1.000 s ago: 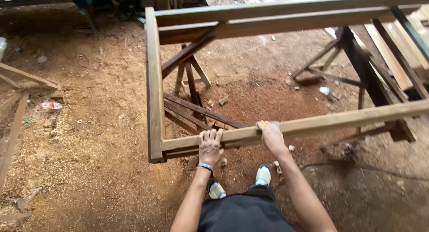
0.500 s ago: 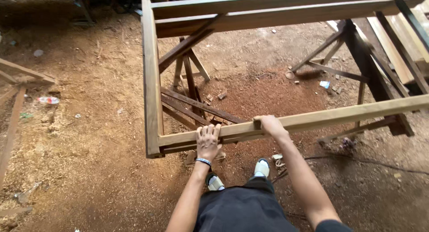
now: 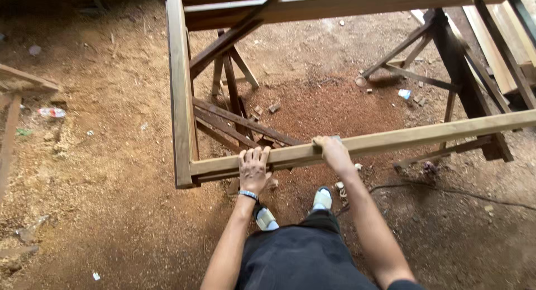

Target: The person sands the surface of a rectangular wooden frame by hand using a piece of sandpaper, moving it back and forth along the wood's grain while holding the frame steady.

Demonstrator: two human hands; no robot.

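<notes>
A plastic bottle point(image 3: 51, 112) lies far left on the sawdust floor point(image 3: 111, 212). The left hand point(image 3: 254, 170) presses flat, fingers spread, on the wooden frame point(image 3: 391, 139)'s near rail, just beside its corner. Further right, the right hand point(image 3: 334, 153) curls over that rail, which runs left to right above the sawhorses point(image 3: 234, 94).

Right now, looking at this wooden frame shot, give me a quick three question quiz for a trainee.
1. True or false: both hands rest on the near rail of the wooden frame.
2. Multiple choice: what is on the wrist of the left hand? A) a glove B) a wristband C) a rag
3. Fill in: the frame rests on wooden ____ standing on the sawdust-covered ground.

Key
1. True: the left hand lies flat with fingers over the rail, and the right hand grips its top edge.
2. B, the wristband.
3. Trestles.
</notes>
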